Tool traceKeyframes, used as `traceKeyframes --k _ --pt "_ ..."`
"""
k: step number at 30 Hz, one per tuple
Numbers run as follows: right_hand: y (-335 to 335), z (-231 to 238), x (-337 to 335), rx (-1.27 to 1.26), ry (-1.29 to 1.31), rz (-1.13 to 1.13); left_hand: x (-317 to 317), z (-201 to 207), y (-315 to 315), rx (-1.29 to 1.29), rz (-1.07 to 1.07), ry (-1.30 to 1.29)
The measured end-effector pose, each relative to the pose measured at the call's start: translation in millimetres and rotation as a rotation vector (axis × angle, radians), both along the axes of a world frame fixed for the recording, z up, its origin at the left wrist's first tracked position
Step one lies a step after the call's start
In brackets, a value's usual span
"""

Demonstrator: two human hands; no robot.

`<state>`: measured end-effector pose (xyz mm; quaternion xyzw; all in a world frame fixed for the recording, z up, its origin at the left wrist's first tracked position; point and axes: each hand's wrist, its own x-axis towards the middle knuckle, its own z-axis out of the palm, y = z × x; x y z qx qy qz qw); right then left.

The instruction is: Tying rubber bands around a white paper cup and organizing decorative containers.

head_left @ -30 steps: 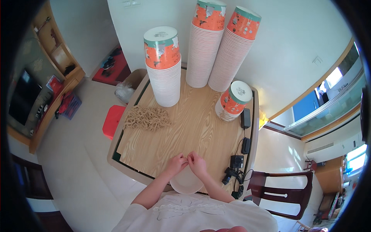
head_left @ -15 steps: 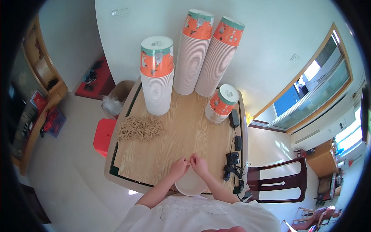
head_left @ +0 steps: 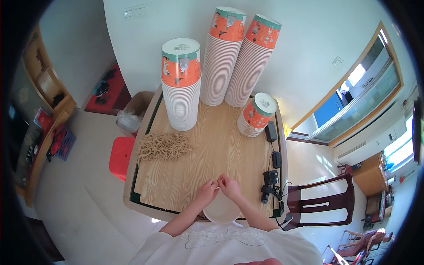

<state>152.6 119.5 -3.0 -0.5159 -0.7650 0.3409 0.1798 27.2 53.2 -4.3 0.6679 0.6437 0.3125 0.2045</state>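
A white paper bucket [head_left: 221,210] sits at the table's near edge, close against my shirt, with its pale inside showing. My left hand [head_left: 206,193] and my right hand [head_left: 229,187] meet over its far rim, fingertips pinched together. Something small and pale shows between the fingertips, too small to make out. A loose heap of brown twisted cords [head_left: 165,146] lies on the table to the left, apart from my hands. Beyond it rises a tall stack of upside-down paper buckets [head_left: 182,88], orange and green at the top.
Two more tall bucket stacks [head_left: 223,62] stand at the table's back, with a short stack [head_left: 257,115] at the right. Black adapters and cables [head_left: 271,178] line the right edge of the wooden table [head_left: 212,150]. A dark chair [head_left: 320,201] and a red stool [head_left: 121,157] flank it.
The whole view has shifted slightly. My hands stay together at the bucket's far rim, with only small finger movement. Stacks and cords stay in place.
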Motion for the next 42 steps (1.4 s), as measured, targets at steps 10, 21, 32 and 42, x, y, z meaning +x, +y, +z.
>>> traceKeyframes --k 10,21,32,42 --pt "3.0 -2.2 2.6 0.021 -0.023 0.018 -1.5 2.6 -0.4 0.151 0.03 -0.071" --pt "2.0 1.1 9.0 0.057 -0.013 -0.036 7.1 -6.3 3.6 0.187 -0.004 -0.008" --pt "3.3 -11.4 12.3 0.096 0.024 -0.041 7.3 -0.9 2.4 0.141 0.031 -0.019" --pt "-8.3 -7.0 11.1 0.056 -0.013 -0.016 0.2 -2.1 -13.2 0.192 -0.062 0.024"
